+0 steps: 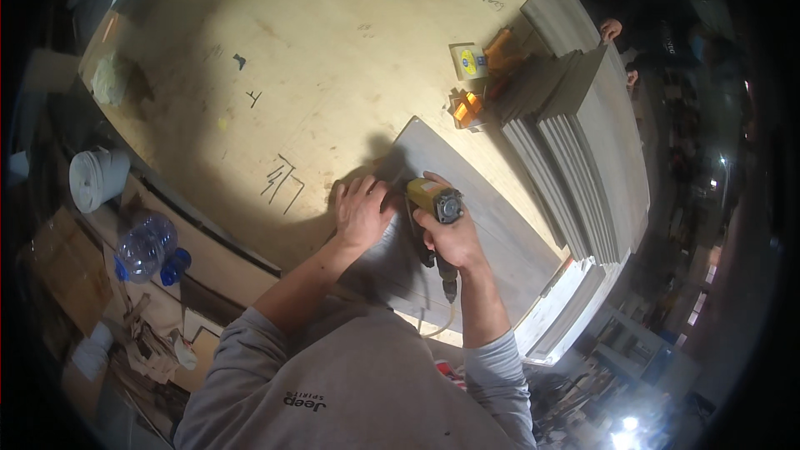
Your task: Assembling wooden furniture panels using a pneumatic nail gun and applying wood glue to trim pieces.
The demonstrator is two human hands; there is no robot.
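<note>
My right hand [457, 237] is wrapped round the grip of a yellow and black air stapler or nailer [429, 197]; which of the two I cannot tell. A thin hose hangs from the tool's fitting towards my body. Beneath it lies a flat grey wooden panel [500, 237], set at an angle on the pale worktable [317, 75]. My left hand [363, 215] rests at the panel's left edge, fingers stretched out and nothing visible in them. The tool's nose and the spot under it are hidden by its body.
To the right stands a stack of grey panels [575, 158], with another person's hand [611, 31] at its far side. Small boxes [469, 62] and orange pieces [468, 108] sit beside the stack. A white bucket [98, 177] and a clear plastic bottle [146, 246] are at left.
</note>
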